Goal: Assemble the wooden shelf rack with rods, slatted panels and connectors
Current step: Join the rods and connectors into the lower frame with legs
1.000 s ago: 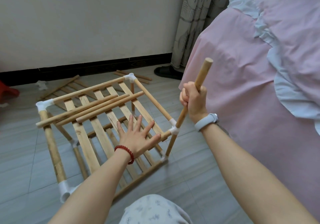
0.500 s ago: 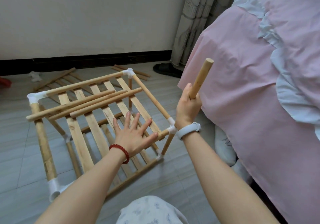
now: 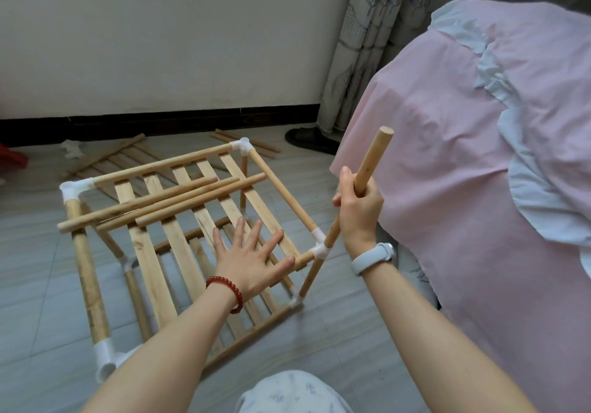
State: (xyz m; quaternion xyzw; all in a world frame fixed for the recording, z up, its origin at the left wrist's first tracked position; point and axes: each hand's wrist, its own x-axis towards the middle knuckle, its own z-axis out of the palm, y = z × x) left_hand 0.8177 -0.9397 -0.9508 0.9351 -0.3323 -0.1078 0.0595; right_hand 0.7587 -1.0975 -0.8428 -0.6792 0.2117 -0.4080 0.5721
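Rack rods (image 3: 278, 188) and slats (image 3: 150, 252): pale natural wood, light tan, some darker grain streaks. Corner connectors (image 3: 319, 248): white. Bracelet (image 3: 228, 288) on left wrist: red beads. Watch band (image 3: 372, 257) on right wrist: pale grey. Bed cover (image 3: 447, 156), 3 o'clock: pink, with white trim. Curtain (image 3: 361, 44), 1 o'clock: grey leaf print. Floor (image 3: 38, 272): grey tile. Skirting (image 3: 160, 121): black.
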